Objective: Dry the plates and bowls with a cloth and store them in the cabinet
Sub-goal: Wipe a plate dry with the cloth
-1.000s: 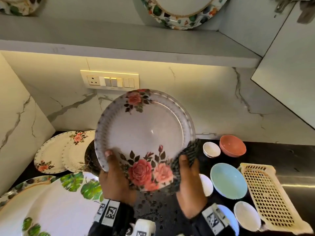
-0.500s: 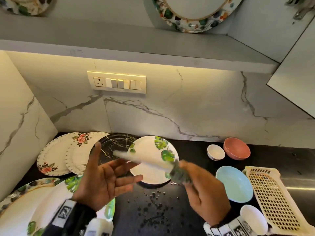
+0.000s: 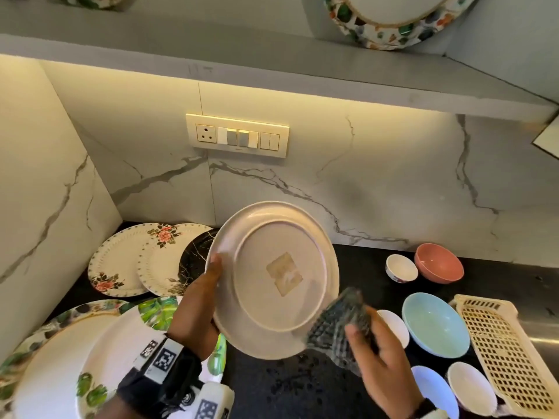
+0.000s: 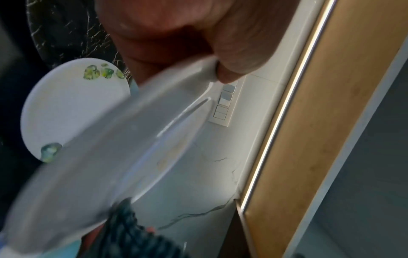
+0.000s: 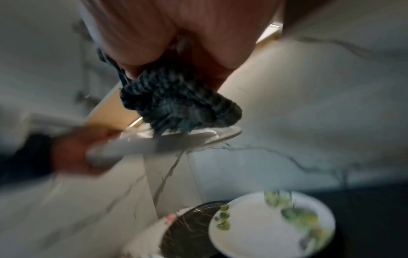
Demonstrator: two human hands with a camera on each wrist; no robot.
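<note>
1. Since a second ago the plate [image 3: 272,276] got flipped: its rose-printed face was toward the camera then, now its plain underside with a faded label patch faced the head camera
2. Left hand [image 3: 196,306] gripped the plate by its left rim, thumb curled over the edge, plate held tilted above the black counter [image 3: 302,388]
3. Right hand [image 3: 381,358] was closed around the dark checked cloth [image 3: 338,322], bunched and pressed against the plate's lower right rim; the wrist view showed the same contact, blurred
4. Progress judged early: this plate's back was being wiped, not yet stored
5. Left to do on the counter: two rose plates [image 3: 121,264], a black marbled plate [image 3: 193,261], leaf-print plates [image 3: 121,358], a pink bowl [image 3: 438,267], a blue bowl [image 3: 435,325] and several small white bowls [image 3: 400,269]
6. Droplets sat on the counter below the plate, so the dishes likely were still wet
7. One patterned plate [image 3: 393,25] stood on the shelf above; I can't tell whether that was stored work
</note>
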